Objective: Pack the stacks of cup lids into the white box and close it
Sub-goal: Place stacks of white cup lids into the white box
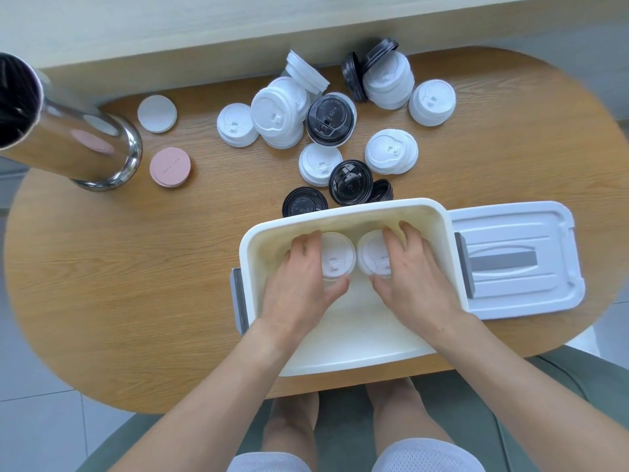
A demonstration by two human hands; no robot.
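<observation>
Your left hand (301, 267) and right hand (413, 267) are both down inside the white box (343, 338), which sits open on the near edge of the wooden table (136, 267). Your left hand curls round a stack of white lids (335, 257), fingers on its far left side and thumb hooked under the near edge; your right hand does the same with a second white stack (372, 255), fingers draped over its top and right side, thumb at the near edge. The two stacks stand side by side in the far half of the box, almost touching each other. Whether they rest on the box floor you cannot tell. The box's lid (517, 264) lies flat on the table just to the right, against the box's right wall. Beyond the box, the remaining lids are scattered across the table: white stacks (277, 114) and black stacks (328, 119) mixed, some upright and some tipped on their sides, with one black stack (304, 202) just beside the box's far rim. To the left stand a shiny metal cylinder (68, 137), a pink round coaster (170, 166) and a white round coaster (157, 114).
</observation>
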